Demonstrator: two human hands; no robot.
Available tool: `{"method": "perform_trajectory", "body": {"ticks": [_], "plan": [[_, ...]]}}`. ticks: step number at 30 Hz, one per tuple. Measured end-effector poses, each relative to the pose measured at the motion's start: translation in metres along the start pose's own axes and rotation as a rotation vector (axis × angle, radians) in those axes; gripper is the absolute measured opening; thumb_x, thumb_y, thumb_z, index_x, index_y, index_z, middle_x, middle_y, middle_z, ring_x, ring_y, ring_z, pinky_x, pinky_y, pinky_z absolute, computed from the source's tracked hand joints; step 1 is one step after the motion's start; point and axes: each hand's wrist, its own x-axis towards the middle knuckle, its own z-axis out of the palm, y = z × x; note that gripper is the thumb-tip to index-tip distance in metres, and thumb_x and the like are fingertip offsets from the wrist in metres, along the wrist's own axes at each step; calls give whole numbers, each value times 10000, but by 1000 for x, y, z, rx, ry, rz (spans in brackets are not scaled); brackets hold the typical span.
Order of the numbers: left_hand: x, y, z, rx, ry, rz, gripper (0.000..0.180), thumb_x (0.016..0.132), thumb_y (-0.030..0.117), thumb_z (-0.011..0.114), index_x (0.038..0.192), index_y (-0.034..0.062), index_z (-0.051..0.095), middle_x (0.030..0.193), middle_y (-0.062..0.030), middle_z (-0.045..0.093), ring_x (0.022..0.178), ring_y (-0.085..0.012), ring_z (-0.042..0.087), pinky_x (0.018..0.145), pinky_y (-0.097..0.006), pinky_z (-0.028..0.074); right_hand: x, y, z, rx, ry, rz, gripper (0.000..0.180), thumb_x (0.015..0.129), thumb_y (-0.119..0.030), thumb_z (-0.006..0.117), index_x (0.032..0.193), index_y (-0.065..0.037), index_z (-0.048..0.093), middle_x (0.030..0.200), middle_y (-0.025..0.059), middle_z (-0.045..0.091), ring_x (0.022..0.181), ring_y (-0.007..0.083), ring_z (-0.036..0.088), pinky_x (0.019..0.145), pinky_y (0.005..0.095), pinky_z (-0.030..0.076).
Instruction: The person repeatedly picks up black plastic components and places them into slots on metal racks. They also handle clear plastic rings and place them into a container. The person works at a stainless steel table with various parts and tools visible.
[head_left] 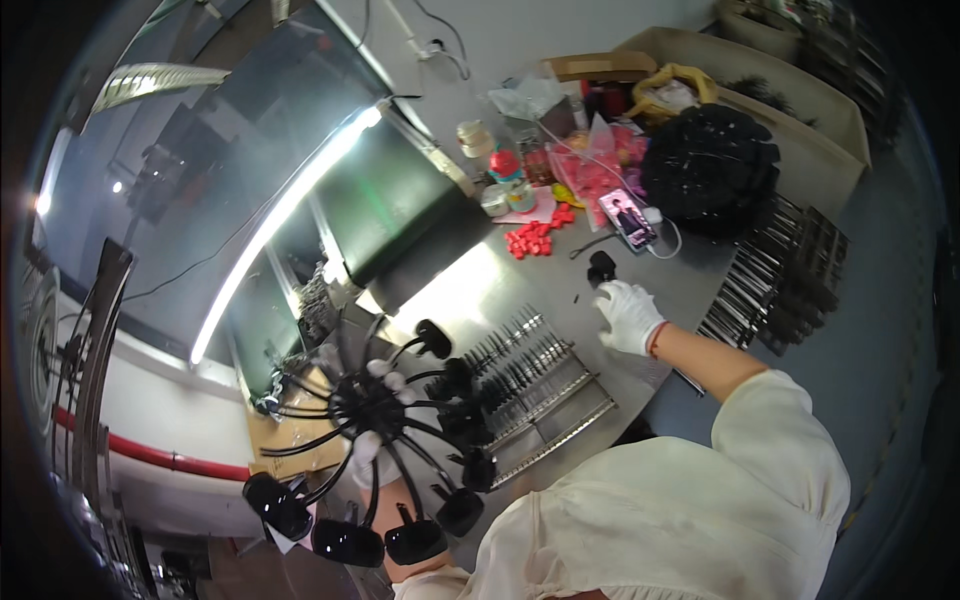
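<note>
My left hand (367,450), in a white glove, grips the hub of a black rack (365,402) with many curved arms spreading outward. White fingertips show among the arms near the hub. Glossy black rounded pieces (348,542) sit on the ends of several arms at the lower and right side; other arms are bare. At the table's right part, my gloved right hand (632,318) has its fingers closed on a small black piece (601,268). A tiny black bit (576,298) lies beside it. Between the hands stands a metal rack (530,400) with rows of upright prongs.
A phone (628,220) with a cable lies on the metal table (585,335). Red small parts (530,240), jars (508,165) and pink bags (585,170) crowd the back. A black bag-covered bundle (710,170) stands right, above stacked metal racks (775,275). A lit tube (290,225) hangs left.
</note>
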Motion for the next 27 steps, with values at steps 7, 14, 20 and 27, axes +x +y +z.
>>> {"method": "perform_trajectory", "body": {"ticks": [7, 14, 20, 27], "plan": [[7, -31, 39, -30, -79, -89, 1073, 821, 260, 838, 1641, 263, 146, 1270, -122, 534, 1170, -274, 530, 930, -382, 549, 81, -144, -72, 1020, 18, -370, 785, 790, -275, 803, 1462, -26, 482, 1358, 265, 561, 1274, 327, 565, 1023, 389, 514], [5, -26, 64, -185, 192, -456, 802, 896, 217, 755, 1572, 234, 324, 1246, -152, 535, 1116, -293, 570, 917, -403, 562, 103, -176, -15, 722, 344, -472, 157, 863, -104, 630, 1004, -34, 626, 901, 196, 637, 806, 348, 691, 702, 440, 568], [6, -2, 13, -195, 258, -403, 684, 933, 187, 722, 1533, 217, 396, 1267, -185, 556, 1118, -304, 611, 918, -407, 575, 79, -169, -8, 474, 377, -825, 60, 815, -114, 681, 852, -86, 644, 893, 114, 632, 772, 284, 682, 607, 374, 574], [-5, -20, 23, 104, 188, -71, 764, 957, 237, 713, 1559, 16, 299, 1430, -152, 509, 1306, -294, 514, 1165, -438, 411, 73, -174, -18, 1935, -741, -191, 678, 872, -244, 802, 1460, -68, 513, 1445, 204, 534, 1185, 231, 611, 851, 393, 567]]}}
